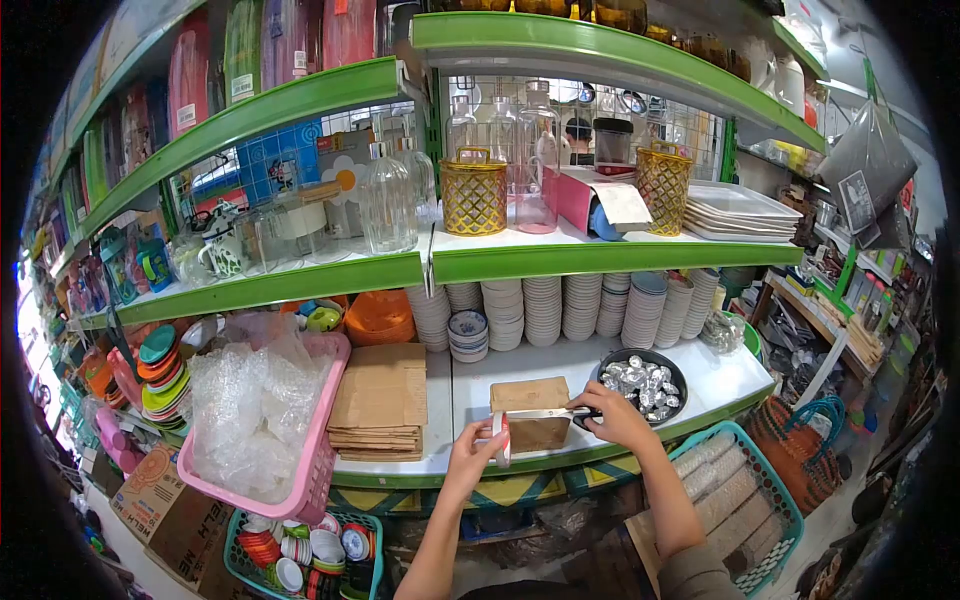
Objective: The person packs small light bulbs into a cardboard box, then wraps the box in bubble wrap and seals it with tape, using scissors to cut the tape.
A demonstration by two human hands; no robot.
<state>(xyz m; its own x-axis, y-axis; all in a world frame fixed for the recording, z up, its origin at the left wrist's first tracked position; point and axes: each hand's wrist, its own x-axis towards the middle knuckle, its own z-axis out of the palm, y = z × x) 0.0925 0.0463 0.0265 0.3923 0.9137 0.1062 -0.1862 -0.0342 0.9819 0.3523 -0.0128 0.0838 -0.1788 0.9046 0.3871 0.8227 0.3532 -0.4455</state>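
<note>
My left hand (473, 456) is closed on a roll of tape (502, 438), pale with a reddish inner ring, held on edge. In my right hand (617, 420) is a pair of scissors (548, 413) with dark handles. Their blades point left, and the tips reach close to the tape roll. Below and behind the blades, a piece of brown cardboard (528, 391) lies on the white shelf (480, 376). Beside my right hand sits a dark bowl (684, 380) filled with small silver foil-wrapped pieces (640, 385).
Stacks of white bowls (542, 310) line the back of the shelf. At left are stacked brown cardboard sheets (378, 400) and a pink basket (325, 430) of bubble wrap. Teal baskets (790, 500) stand low at right and left. A green-edged shelf (610, 262) overhangs with glassware.
</note>
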